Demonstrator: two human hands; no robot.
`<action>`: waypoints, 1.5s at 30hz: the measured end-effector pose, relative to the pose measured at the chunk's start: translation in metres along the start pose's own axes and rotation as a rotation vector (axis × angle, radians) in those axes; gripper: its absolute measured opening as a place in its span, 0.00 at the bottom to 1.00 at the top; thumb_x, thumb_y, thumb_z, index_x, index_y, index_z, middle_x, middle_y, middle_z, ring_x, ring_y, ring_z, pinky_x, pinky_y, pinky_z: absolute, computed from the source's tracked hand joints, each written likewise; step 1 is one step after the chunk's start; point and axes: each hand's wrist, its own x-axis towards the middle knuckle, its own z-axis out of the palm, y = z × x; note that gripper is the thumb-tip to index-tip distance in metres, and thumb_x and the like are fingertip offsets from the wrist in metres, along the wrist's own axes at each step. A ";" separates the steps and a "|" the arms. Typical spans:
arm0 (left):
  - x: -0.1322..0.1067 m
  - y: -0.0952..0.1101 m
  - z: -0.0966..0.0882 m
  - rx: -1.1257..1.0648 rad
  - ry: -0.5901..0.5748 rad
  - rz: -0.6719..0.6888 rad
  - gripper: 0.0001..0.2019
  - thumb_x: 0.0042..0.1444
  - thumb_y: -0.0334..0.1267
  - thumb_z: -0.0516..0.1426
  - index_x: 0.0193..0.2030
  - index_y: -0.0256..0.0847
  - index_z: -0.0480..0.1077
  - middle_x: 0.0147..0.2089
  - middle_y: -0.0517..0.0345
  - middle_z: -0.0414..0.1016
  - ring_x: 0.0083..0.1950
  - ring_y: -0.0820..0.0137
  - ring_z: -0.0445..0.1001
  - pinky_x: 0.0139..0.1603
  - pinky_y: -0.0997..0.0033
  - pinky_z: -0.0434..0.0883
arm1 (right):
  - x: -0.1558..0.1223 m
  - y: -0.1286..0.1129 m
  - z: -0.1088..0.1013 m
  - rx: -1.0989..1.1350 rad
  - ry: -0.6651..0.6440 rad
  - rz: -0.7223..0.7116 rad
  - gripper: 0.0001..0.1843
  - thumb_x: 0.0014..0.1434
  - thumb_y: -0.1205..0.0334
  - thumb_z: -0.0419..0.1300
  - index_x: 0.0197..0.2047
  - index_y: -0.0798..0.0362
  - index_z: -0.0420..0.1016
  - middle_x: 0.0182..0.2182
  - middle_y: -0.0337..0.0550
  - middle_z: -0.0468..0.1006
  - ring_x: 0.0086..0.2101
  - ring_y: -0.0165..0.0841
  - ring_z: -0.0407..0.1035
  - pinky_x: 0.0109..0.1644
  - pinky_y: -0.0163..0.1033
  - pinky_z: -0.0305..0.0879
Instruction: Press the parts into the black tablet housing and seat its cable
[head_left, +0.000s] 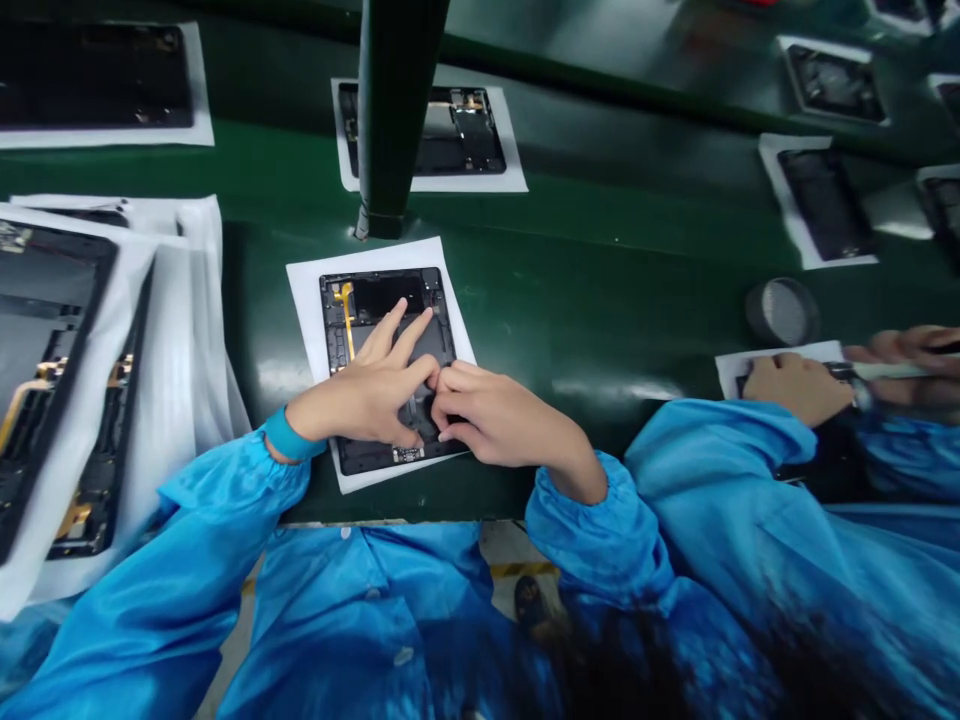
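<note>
An open tablet housing (pixel 382 298) lies flat on a white paper sheet (pixel 306 310), its dark inner frame facing up. A yellow flex cable (pixel 347 320) runs down its left side. My left hand (pixel 364 385) rests across the middle of the housing, its index and middle fingers spread on a grey panel. My right hand (pixel 487 415) sits beside it, with fingertips curled down onto the lower part of the housing. The hands hide most of that lower part, so I cannot tell whether the right fingers grip a small piece.
A thick dark green post (pixel 391 110) stands behind the sheet on a green conveyor belt (pixel 600 230). Further housings lie on paper along the belt. A stack of housings on paper (pixel 67 400) sits at the left. To the right, a co-worker's hands (pixel 795 385) hold a tool near a round mesh-topped object (pixel 781 312).
</note>
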 end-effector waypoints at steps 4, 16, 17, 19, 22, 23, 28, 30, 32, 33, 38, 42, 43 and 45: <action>0.003 0.003 0.005 0.061 0.005 0.007 0.26 0.45 0.42 0.70 0.47 0.39 0.65 0.80 0.37 0.26 0.79 0.35 0.20 0.77 0.29 0.44 | -0.004 -0.001 -0.001 0.000 -0.009 0.019 0.05 0.60 0.71 0.60 0.34 0.54 0.75 0.40 0.46 0.70 0.43 0.38 0.64 0.44 0.42 0.59; 0.006 -0.002 0.024 0.088 0.107 0.044 0.23 0.44 0.43 0.67 0.44 0.40 0.65 0.81 0.46 0.32 0.80 0.37 0.25 0.81 0.36 0.37 | -0.009 0.004 0.009 0.025 0.033 0.031 0.04 0.58 0.68 0.60 0.32 0.54 0.76 0.38 0.45 0.70 0.42 0.38 0.62 0.38 0.41 0.54; 0.006 -0.003 0.026 0.089 0.121 0.052 0.23 0.44 0.43 0.67 0.44 0.40 0.64 0.81 0.48 0.32 0.80 0.38 0.26 0.81 0.36 0.37 | -0.009 0.004 0.010 0.030 0.032 0.038 0.04 0.57 0.68 0.60 0.32 0.54 0.76 0.38 0.45 0.70 0.42 0.37 0.62 0.38 0.41 0.54; 0.006 -0.004 0.028 0.089 0.141 0.061 0.22 0.44 0.44 0.67 0.43 0.40 0.64 0.81 0.49 0.33 0.80 0.38 0.27 0.81 0.37 0.37 | -0.009 0.004 0.010 0.038 0.033 0.046 0.03 0.57 0.68 0.60 0.32 0.54 0.76 0.38 0.45 0.71 0.42 0.37 0.62 0.38 0.40 0.54; 0.005 -0.005 0.030 0.089 0.152 0.069 0.23 0.44 0.45 0.67 0.43 0.39 0.65 0.81 0.48 0.34 0.80 0.35 0.28 0.81 0.36 0.37 | -0.008 0.004 0.011 0.041 0.042 0.044 0.03 0.57 0.68 0.60 0.31 0.53 0.75 0.38 0.44 0.70 0.42 0.37 0.62 0.38 0.40 0.54; 0.005 -0.005 0.030 0.093 0.154 0.075 0.23 0.45 0.46 0.67 0.43 0.39 0.65 0.81 0.48 0.34 0.80 0.35 0.28 0.81 0.36 0.38 | -0.008 0.004 0.011 0.041 0.042 0.045 0.03 0.57 0.68 0.60 0.31 0.53 0.75 0.38 0.44 0.70 0.42 0.37 0.62 0.38 0.40 0.54; 0.005 -0.008 0.034 0.102 0.168 0.104 0.24 0.45 0.47 0.67 0.45 0.41 0.65 0.81 0.51 0.31 0.80 0.39 0.28 0.81 0.34 0.38 | -0.008 0.005 0.012 0.041 0.038 0.038 0.04 0.57 0.67 0.60 0.31 0.53 0.75 0.37 0.44 0.70 0.41 0.37 0.62 0.37 0.41 0.53; 0.004 -0.008 0.034 0.103 0.166 0.103 0.24 0.46 0.47 0.67 0.45 0.41 0.65 0.81 0.51 0.30 0.81 0.40 0.27 0.81 0.34 0.37 | -0.008 0.005 0.012 0.041 0.039 0.042 0.04 0.57 0.68 0.60 0.31 0.53 0.75 0.37 0.44 0.70 0.41 0.37 0.62 0.37 0.41 0.53; 0.004 -0.007 0.035 0.107 0.154 0.102 0.24 0.46 0.47 0.67 0.45 0.40 0.65 0.81 0.50 0.30 0.81 0.40 0.26 0.81 0.34 0.36 | -0.008 0.005 0.012 0.041 0.043 0.049 0.04 0.56 0.68 0.60 0.30 0.53 0.75 0.37 0.44 0.70 0.42 0.38 0.62 0.37 0.41 0.53; 0.004 -0.007 0.034 0.110 0.149 0.102 0.24 0.46 0.47 0.67 0.46 0.40 0.65 0.81 0.50 0.29 0.80 0.39 0.26 0.81 0.34 0.36 | -0.008 0.005 0.013 0.040 0.045 0.052 0.04 0.56 0.68 0.60 0.30 0.53 0.75 0.37 0.44 0.70 0.42 0.38 0.62 0.37 0.41 0.53; 0.004 -0.005 0.034 0.113 0.158 0.099 0.25 0.48 0.47 0.67 0.47 0.39 0.66 0.81 0.48 0.32 0.80 0.37 0.27 0.80 0.33 0.35 | -0.007 0.005 0.014 0.044 0.058 0.044 0.04 0.56 0.68 0.60 0.30 0.53 0.75 0.37 0.44 0.70 0.41 0.37 0.62 0.37 0.41 0.53; 0.004 -0.005 0.034 0.120 0.143 0.105 0.27 0.49 0.50 0.66 0.50 0.38 0.66 0.81 0.46 0.35 0.80 0.37 0.28 0.80 0.34 0.34 | -0.007 0.004 0.015 0.051 0.083 0.041 0.04 0.55 0.69 0.60 0.30 0.53 0.75 0.36 0.44 0.70 0.41 0.37 0.62 0.37 0.40 0.52; 0.004 -0.004 0.035 0.122 0.142 0.106 0.27 0.49 0.51 0.66 0.51 0.38 0.66 0.81 0.45 0.35 0.80 0.37 0.28 0.80 0.34 0.34 | -0.007 0.004 0.015 0.052 0.086 0.044 0.04 0.55 0.69 0.60 0.30 0.53 0.74 0.36 0.43 0.70 0.41 0.37 0.62 0.37 0.40 0.52; 0.004 -0.004 0.036 0.125 0.149 0.106 0.26 0.51 0.49 0.64 0.51 0.38 0.66 0.81 0.44 0.36 0.80 0.37 0.29 0.80 0.32 0.35 | -0.007 0.004 0.015 0.051 0.085 0.051 0.04 0.55 0.69 0.60 0.29 0.53 0.74 0.35 0.43 0.69 0.40 0.37 0.62 0.36 0.40 0.52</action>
